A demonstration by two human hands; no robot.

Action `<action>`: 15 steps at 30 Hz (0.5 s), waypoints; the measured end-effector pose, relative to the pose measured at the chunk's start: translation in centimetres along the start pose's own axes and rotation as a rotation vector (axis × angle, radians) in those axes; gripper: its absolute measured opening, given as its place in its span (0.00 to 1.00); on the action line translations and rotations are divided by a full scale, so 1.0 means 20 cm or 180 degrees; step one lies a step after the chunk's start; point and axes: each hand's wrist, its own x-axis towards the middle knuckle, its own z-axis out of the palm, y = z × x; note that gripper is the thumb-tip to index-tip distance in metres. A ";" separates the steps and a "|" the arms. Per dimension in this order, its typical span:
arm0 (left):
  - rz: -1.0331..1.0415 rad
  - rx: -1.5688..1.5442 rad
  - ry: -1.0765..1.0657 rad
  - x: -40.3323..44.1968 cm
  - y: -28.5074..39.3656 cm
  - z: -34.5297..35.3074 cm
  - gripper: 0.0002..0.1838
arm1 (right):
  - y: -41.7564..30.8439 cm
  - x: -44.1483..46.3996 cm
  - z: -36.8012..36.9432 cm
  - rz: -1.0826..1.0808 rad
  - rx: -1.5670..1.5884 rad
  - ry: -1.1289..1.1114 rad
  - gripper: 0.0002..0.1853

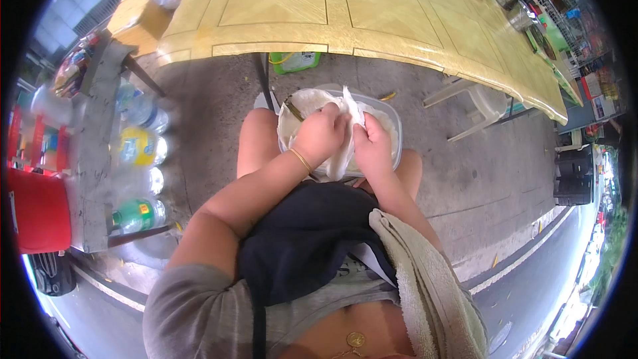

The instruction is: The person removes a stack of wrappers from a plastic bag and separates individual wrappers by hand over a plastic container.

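A white, thin, floppy sheet [350,101] is pinched between both my hands, bunched up and hanging down over a clear plastic tub [398,126] in my lap. My left hand [320,138], with a gold bangle at the wrist, grips the sheet from the left, fingers curled. On the other side, my right hand [373,147] has thumb and fingers pressed together on it. More cream-white soft material [290,121] lies in the tub, partly hidden by my hands. A narrow brownish-green strip [293,109] rests at the tub's left side. What the sheet is made of, I cannot tell.
A table with a yellow patterned cover [279,3] stands ahead, a green container [295,61] beneath it. Several plastic bottles [141,146] line the bench on my left. A white plastic chair [484,101] is at right. A towel [425,279] hangs over my shoulder.
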 end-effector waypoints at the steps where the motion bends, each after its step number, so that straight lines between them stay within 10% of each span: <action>1: 0.0005 0.0059 0.0022 0.01 -0.04 0.03 0.16 | 0.05 0.01 0.01 0.0055 0.0032 0.0047 0.15; 15: -0.0577 -0.0215 0.0263 0.05 -0.20 0.01 0.15 | 0.30 0.08 -0.07 0.0679 0.1144 0.0204 0.16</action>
